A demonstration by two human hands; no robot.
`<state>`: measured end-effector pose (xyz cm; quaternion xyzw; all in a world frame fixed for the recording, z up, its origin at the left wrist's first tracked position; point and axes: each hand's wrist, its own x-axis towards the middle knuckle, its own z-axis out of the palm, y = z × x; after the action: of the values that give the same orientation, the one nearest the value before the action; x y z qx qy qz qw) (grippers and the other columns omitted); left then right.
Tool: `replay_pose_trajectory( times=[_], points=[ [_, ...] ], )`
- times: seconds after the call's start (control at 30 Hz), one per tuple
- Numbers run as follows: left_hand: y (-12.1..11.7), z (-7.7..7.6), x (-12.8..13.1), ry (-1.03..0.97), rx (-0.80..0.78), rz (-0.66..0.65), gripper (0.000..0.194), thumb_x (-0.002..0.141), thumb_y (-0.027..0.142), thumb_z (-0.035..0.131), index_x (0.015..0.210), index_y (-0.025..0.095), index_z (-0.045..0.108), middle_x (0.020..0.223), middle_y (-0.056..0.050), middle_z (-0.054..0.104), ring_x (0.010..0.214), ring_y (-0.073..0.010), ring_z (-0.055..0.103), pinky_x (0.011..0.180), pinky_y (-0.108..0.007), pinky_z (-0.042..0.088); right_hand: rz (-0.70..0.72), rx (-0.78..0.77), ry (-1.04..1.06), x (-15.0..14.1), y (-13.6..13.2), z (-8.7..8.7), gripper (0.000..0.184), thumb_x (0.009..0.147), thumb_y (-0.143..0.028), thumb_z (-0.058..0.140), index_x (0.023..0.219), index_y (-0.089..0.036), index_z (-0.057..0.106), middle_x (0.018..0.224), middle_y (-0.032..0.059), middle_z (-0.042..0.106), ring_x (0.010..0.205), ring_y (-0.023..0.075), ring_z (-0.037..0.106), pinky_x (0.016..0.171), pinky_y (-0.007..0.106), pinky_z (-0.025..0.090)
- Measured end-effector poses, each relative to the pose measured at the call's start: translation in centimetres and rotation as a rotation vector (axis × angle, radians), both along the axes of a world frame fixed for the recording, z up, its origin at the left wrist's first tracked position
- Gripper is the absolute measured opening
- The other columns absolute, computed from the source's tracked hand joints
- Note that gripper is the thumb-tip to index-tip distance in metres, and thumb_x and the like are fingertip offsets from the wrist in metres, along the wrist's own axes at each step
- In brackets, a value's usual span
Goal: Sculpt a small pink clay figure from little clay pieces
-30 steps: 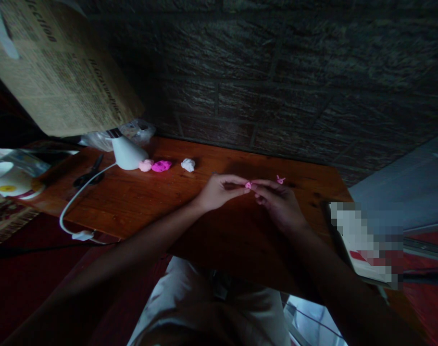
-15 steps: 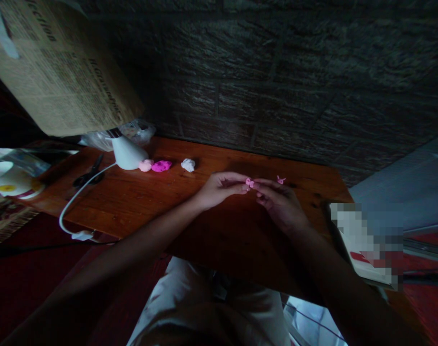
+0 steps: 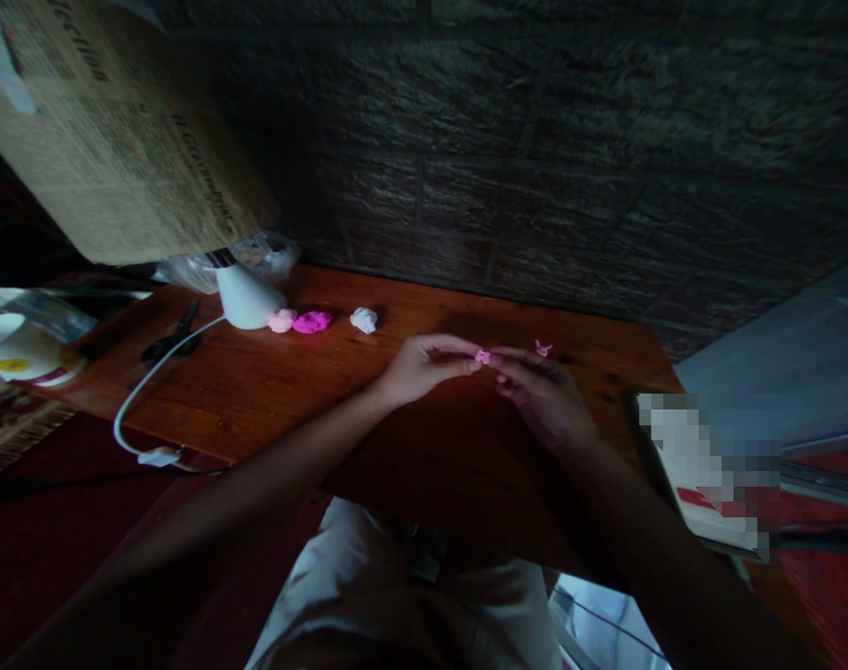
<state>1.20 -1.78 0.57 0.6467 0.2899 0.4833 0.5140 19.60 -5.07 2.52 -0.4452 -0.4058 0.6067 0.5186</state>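
A small piece of pink modelling clay (image 3: 483,357) is pinched between both hands above the wooden table (image 3: 290,400). My left hand (image 3: 427,365) grips it from the left with thumb and forefinger. From the right, the fingertips of my right hand (image 3: 545,391) close on the same piece. Just beyond my right hand lies a small, thin-limbed pink clay shape (image 3: 543,348). Farther left sit a white lump of clay (image 3: 363,320), a bright magenta lump (image 3: 313,322) and a pale pink lump (image 3: 282,321).
A lamp with a newsprint shade (image 3: 151,149) stands at the left on a white base (image 3: 246,298), its white cord (image 3: 127,400) hanging over the edge. Dark scissors (image 3: 176,344) and a paper cup (image 3: 11,344) are nearby. A stone wall (image 3: 535,167) rises behind.
The pink piece between my fingertips looks slightly flatter or turned. My hands keep almost the same place, and the other things have not moved.
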Motion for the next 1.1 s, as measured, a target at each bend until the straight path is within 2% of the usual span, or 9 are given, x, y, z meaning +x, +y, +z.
replay_pose_trajectory(
  times=[0.3,0.77,1.1],
  points=[
    [-0.05,-0.03,0.00,0.042,-0.012,0.003,0.021,0.075,0.024,0.080,0.095,0.019,0.078,0.101,-0.006,0.079,0.092,-0.0174,0.075,0.094,-0.037,0.059,0.011,0.038,-0.015,0.21,0.09,-0.47,0.019,0.061,-0.035,0.087,0.078,-0.029,0.080,0.079,0.0001,0.072,0.067,0.0131,0.056,0.062,0.028,0.043],
    [-0.08,0.14,0.03,0.037,0.008,-0.004,0.018,0.076,0.026,0.080,0.092,0.018,0.078,0.098,-0.006,0.079,0.093,-0.0174,0.074,0.095,-0.036,0.058,0.065,0.045,-0.027,0.21,-0.08,-0.16,0.014,0.066,-0.034,0.084,0.079,-0.029,0.080,0.081,0.0007,0.072,0.070,0.0127,0.057,0.061,0.027,0.045],
    [0.06,0.01,0.08,0.006,-0.018,-0.002,0.017,0.074,0.022,0.081,0.089,0.017,0.077,0.093,-0.005,0.079,0.086,-0.0138,0.072,0.089,-0.031,0.057,0.062,0.102,-0.114,0.35,0.10,-0.68,0.018,0.069,-0.035,0.083,0.085,-0.028,0.080,0.077,0.0008,0.070,0.068,0.0131,0.056,0.060,0.028,0.045]
  ],
)
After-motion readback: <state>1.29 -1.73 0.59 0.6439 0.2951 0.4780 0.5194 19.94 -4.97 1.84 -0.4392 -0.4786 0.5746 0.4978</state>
